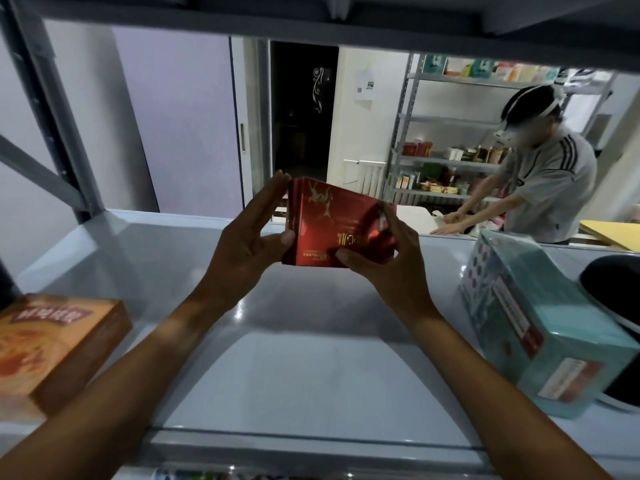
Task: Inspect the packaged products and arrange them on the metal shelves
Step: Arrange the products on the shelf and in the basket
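Observation:
A shiny red packaged box (332, 223) with gold printing is held up above the grey metal shelf (311, 358), between both hands. My left hand (249, 237) grips its left side, fingers along the edge and thumb on the front. My right hand (388, 251) holds its right side, thumb on the lower front. The box tilts a little, its printing upside down to me. An orange box (52, 344) lies on the shelf at the left. A teal box (540, 323) with label stickers lies at the right.
A dark round object (616, 292) sits behind the teal box at the far right. The shelf's upright post (52, 109) stands at the left, and the upper shelf (311, 19) hangs close overhead. Another person (540, 181) leans over a table beyond, before stocked shelves (450, 161).

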